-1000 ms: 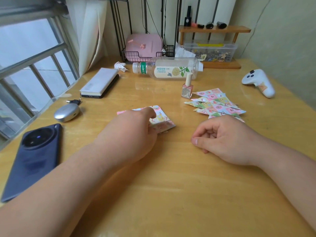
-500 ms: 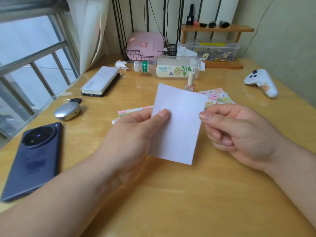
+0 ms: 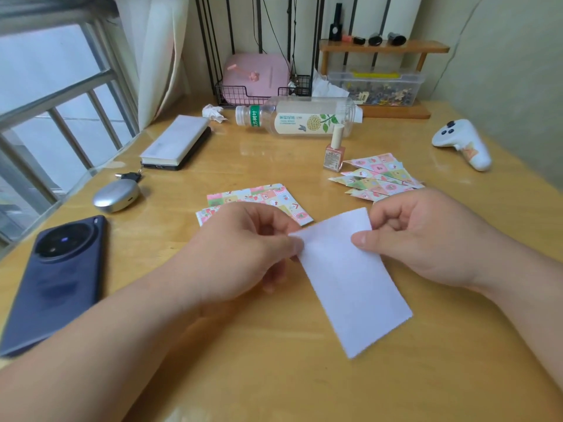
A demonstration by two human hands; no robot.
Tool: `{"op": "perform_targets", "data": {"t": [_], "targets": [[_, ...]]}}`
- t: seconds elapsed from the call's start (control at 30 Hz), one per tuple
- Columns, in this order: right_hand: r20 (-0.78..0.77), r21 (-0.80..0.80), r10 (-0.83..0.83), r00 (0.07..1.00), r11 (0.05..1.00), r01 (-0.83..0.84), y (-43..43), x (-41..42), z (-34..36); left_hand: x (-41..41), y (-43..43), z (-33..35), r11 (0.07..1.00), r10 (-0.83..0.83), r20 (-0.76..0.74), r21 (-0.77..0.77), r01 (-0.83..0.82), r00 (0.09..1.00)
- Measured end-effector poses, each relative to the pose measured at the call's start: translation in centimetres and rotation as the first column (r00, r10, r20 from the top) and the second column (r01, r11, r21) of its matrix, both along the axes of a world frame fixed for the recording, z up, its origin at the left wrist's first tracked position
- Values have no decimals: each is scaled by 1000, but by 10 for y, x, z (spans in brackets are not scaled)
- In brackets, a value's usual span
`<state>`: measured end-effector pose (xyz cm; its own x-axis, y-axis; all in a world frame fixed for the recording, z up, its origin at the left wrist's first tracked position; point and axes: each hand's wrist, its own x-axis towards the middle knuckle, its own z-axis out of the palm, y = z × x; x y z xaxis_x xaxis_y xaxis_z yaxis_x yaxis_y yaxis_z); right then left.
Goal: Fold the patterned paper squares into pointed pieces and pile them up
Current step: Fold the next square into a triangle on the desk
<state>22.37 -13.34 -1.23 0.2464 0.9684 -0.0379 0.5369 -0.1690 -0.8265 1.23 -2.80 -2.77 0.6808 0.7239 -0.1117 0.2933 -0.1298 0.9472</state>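
Left hand: fingers curled, pinching the sheet's top left corner.
Right hand: thumb and fingers pinching the sheet's top right edge.
Paper sheet: white side up, held between both hands over the tabletop.
Unfolded squares: stacked flat just beyond the left hand.
Pointed pieces: piled beyond the right hand, beside a nail polish bottle.
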Motion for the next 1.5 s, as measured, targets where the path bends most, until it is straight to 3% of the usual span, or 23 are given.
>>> {"op": "perform_targets", "data": {"t": [0.13,0.3,0.47,0.7,0.93,1.07,1.2,1.33,1.5], "targets": [[91,-12,-30,995,999,31,0,-4,-2,-2,-8,2,982,-179,-204,28,188,962],[20,-28,-45,999,999,46,-1,-12,-3,-2,-12,8,967,-175,-302,127,222,937],[-225,-34,-67,972,998,61,1,-15,-5,-2,-9,7,973,-118,-293,157,170,949],[-629,-90,-122,768,992,84,3,-12,-1,-2,-10,7,980,-184,-189,41,195,965],[-508,-158,-81,858,987,-1,4,-9,-8,-4,-7,3,959,-234,-241,101,265,942],[-334,-181,-37,942,983,-26,1,-8,-8,-5,-8,4,894,-259,-318,279,351,912],[-184,-164,-2,983,986,-29,1,-8,-10,-5,-5,-4,854,-252,-292,381,354,923],[-163,-145,26,986,988,-50,0,-7,-10,-1,-4,-13,820,-238,-248,468,331,939],[-144,-175,41,989,982,-66,-1,-6,-10,2,-2,-17,832,-264,-211,444,333,941]]}}
